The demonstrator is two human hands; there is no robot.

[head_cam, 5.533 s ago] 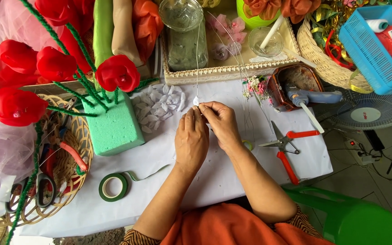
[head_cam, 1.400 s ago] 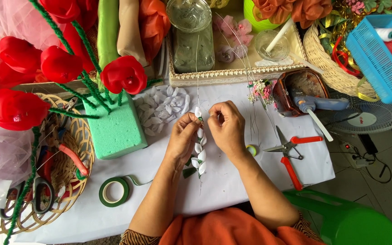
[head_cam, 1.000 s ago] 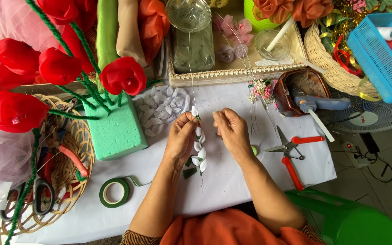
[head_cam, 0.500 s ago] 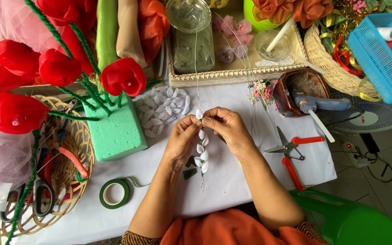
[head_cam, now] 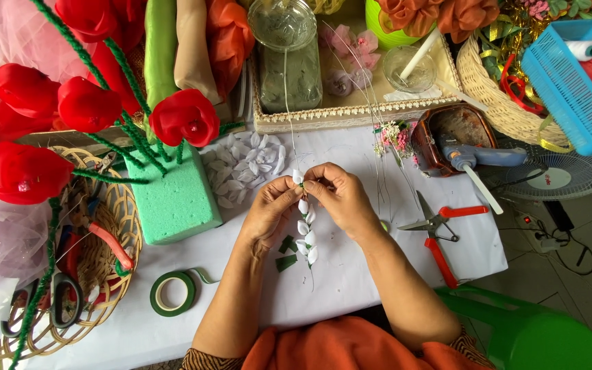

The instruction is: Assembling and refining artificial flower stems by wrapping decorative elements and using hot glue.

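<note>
My left hand (head_cam: 269, 207) and my right hand (head_cam: 339, 196) meet over the middle of the white table (head_cam: 351, 288). Together they pinch the upper end of a thin wire stem of small white petals (head_cam: 305, 229), which hangs down between the wrists with a few green leaves at its lower part. Both sets of fingertips close on the stem near its topmost petal. A heap of loose white petals (head_cam: 242, 166) lies just beyond my left hand.
A green foam block (head_cam: 171, 199) holds red fabric flowers (head_cam: 185, 116) on green stems at left. Green tape roll (head_cam: 173, 292) sits near left. Red-handled scissors (head_cam: 437, 230) and a glue gun (head_cam: 474, 159) lie at right. Wicker tool basket (head_cam: 121, 226), lace-edged tray (head_cam: 351, 109), blue basket (head_cam: 570, 82) surround.
Several white petals have been added to the stem since the earliest frame. Over the last second my hands closed together again at the stem's top.
</note>
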